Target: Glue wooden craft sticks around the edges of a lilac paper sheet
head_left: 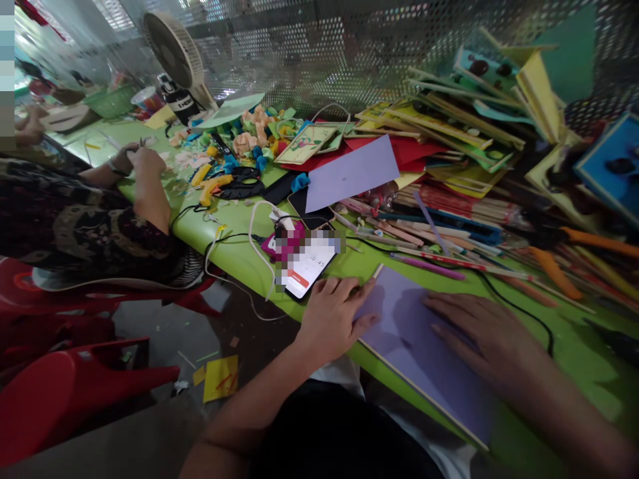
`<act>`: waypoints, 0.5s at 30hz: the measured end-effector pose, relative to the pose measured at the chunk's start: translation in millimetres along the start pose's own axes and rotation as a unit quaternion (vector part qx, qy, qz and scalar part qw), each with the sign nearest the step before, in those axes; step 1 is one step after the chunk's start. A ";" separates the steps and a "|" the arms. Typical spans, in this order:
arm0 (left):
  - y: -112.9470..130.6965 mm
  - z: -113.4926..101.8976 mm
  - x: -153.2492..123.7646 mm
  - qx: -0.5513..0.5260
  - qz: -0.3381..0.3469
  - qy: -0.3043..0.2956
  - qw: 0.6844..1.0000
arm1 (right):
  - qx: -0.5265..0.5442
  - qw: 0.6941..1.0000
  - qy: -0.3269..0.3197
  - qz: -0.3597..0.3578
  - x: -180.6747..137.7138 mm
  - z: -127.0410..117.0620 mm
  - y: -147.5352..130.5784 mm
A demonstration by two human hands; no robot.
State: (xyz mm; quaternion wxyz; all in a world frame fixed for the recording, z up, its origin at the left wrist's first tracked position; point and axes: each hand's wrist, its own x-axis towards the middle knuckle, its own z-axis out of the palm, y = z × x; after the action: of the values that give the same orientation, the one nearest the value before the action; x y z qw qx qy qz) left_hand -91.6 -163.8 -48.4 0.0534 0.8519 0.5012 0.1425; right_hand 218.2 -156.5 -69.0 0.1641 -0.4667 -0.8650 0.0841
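Note:
A lilac sheet of paper [424, 352] lies on a thin board at the front edge of the green table [239, 253]. My left hand [334, 313] rests on the sheet's left corner, fingers curled down against it. My right hand [479, 332] lies flat on the sheet's right part, fingers stretched out and pointing left. Neither hand holds anything.
A phone [309, 266] with cables lies just left of my left hand. Pencils and sticks [449, 239], orange-handled pliers [564, 259], a second lilac sheet [352, 173] and stacked cards fill the far side. A person at left [140, 173] works with small scissors. Red plastic chairs [60, 392] stand below.

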 end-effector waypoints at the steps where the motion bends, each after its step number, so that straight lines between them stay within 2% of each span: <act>1: 0.3 -1.7 1.2 0.000 0.000 -0.008 1.000 | -0.001 1.000 0.000 -0.002 0.4 0.1 0.1; 9: 4.5 -15.6 20.6 0.023 -0.001 -0.066 0.998 | 0.002 1.000 0.006 0.004 1.7 -0.1 -2.5; 15: 5.4 -12.2 32.1 0.038 -0.001 -0.063 0.997 | -0.008 1.000 0.001 -0.002 1.6 0.5 -2.2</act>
State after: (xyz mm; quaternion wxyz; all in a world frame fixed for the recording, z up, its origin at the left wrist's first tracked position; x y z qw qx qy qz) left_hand -76.0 -139.2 -29.4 0.0521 0.8601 0.5026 0.0693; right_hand 215.5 -156.4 -68.4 0.1609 -0.4661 -0.8666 0.0764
